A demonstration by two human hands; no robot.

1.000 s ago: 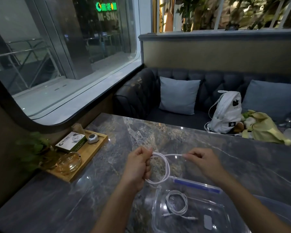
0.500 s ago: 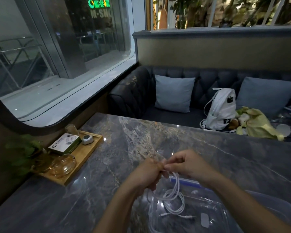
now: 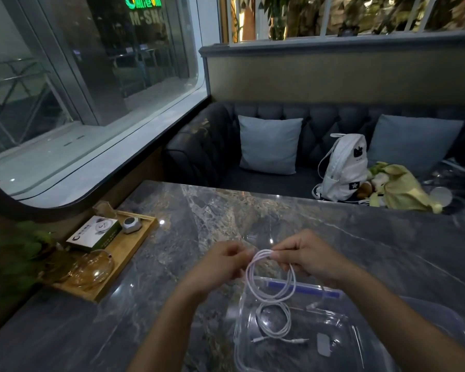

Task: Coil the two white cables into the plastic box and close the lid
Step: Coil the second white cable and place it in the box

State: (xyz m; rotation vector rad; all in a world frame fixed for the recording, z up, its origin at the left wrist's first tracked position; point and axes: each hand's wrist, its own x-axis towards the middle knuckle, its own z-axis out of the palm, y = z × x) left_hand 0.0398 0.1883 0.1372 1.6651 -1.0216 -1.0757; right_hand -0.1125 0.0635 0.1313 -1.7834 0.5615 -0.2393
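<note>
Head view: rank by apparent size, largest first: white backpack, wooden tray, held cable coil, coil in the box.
1. Wooden tray
2. White backpack, farther from the camera, so its true size may rival the tray's
3. Held cable coil
4. Coil in the box

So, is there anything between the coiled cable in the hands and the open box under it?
Nothing visible blocks it. The coiled cable hangs from both hands, left hand and right hand, above the far edge of the open box. The first cable lies inside, with bare floor beside it.
</note>
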